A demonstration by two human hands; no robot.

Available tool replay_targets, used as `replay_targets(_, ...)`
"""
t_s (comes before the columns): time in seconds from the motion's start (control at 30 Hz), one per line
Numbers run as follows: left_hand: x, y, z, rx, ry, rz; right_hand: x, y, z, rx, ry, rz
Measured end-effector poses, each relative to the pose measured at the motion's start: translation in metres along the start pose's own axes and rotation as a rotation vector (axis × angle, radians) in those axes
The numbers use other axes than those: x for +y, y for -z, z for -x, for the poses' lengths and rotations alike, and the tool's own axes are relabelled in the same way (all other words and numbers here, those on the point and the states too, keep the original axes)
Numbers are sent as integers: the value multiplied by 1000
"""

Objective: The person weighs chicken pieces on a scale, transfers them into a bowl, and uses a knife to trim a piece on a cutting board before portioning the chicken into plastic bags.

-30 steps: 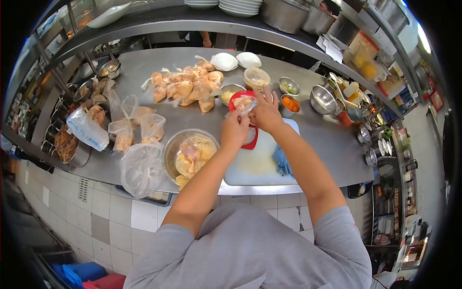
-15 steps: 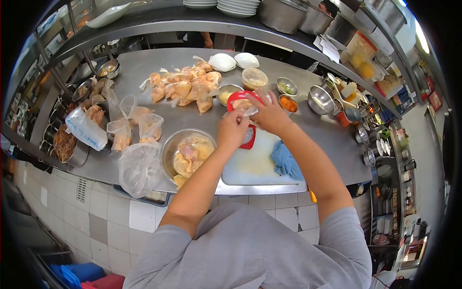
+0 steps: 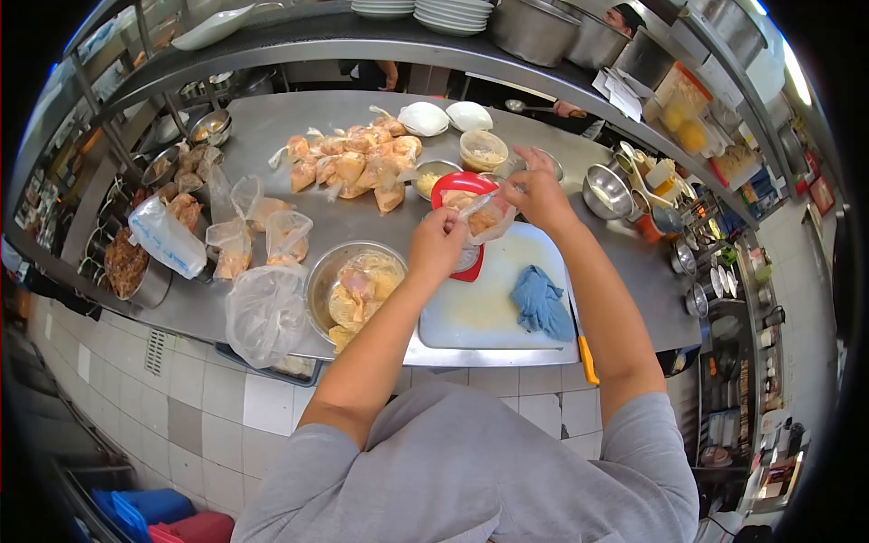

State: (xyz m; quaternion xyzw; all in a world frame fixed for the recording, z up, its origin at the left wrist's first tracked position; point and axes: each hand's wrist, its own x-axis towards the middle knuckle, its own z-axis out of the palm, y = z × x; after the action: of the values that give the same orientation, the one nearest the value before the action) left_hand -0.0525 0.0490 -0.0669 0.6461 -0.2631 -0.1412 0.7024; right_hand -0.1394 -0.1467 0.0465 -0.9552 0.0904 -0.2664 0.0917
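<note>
In the middle of the counter, a clear plastic bag (image 3: 486, 220) with pieces of raw meat in it is stretched between my hands, above a red kitchen scale (image 3: 468, 268). My left hand (image 3: 439, 242) pinches the bag's near-left edge. At the opposite edge my right hand (image 3: 540, 192) grips the plastic between thumb and finger, with its other fingers raised. A red dish (image 3: 445, 185) lies just behind the bag, partly hidden by it. Left of my left forearm stands a steel bowl (image 3: 317, 299) of raw, marinated meat (image 3: 358, 294).
Several tied meat bags (image 3: 348, 167) lie at the back left. A white cutting board (image 3: 462, 321) bears a blue cloth (image 3: 541, 301); a yellow handle (image 3: 588, 360) is at its right. Steel bowls (image 3: 608, 192) stand to the right. Across the counter, a person's hand (image 3: 568, 109) is near a ladle (image 3: 516, 106).
My right hand has moved right and up slightly, drawing the bag's edge outward, so its mouth is wider and the meat shows. A person's hand and a ladle have appeared across the counter.
</note>
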Motion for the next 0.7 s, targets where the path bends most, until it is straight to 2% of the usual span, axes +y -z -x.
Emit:
replay_targets(0.03, 1, -1, -1, -7, -1, -2, -2, 2, 2, 4, -6, 0)
replay_targets(0.1, 4, -2, -3, -5, 26, 55, -7, 5, 6, -314, 34, 57)
replay_targets(0.13, 10, -2, -1, -11, 26, 55, -18, 7, 12, -312, 28, 58)
replay_targets(0.2, 24, -3, 4, 16, -40, 68, -50, 7, 20, -462, -1, 137)
replay_targets(0.23, 23, -5, 6, 12, -41, 68, -47, -9, 20, -459, -5, 138)
replay_targets(0.3, 16, -11, 10, 22, -119, 44, -31, -51, 23, -229, 56, 305)
replay_targets(0.37, 27, -16, 27, -18, -144, 23, -29, -63, 27, -237, 62, 323)
replay_targets(0.43, 26, -17, 37, -40, -167, 5, -23, -88, 30, -52, -1, 255)
replay_targets(0.5, 9, -15, 41, -40, -125, 6, -12, -113, 28, -63, 27, 327)
replay_targets(0.57, 4, -8, 42, -42, -96, 25, -15, -117, 23, -384, -180, 308)
replay_targets(0.63, 1, -4, 44, -133, -78, 32, -22, -118, 9, -434, -227, 312)
replay_targets(0.7, -1, -2, 46, -118, -68, 32, -52, -90, -9, -601, -346, 294)
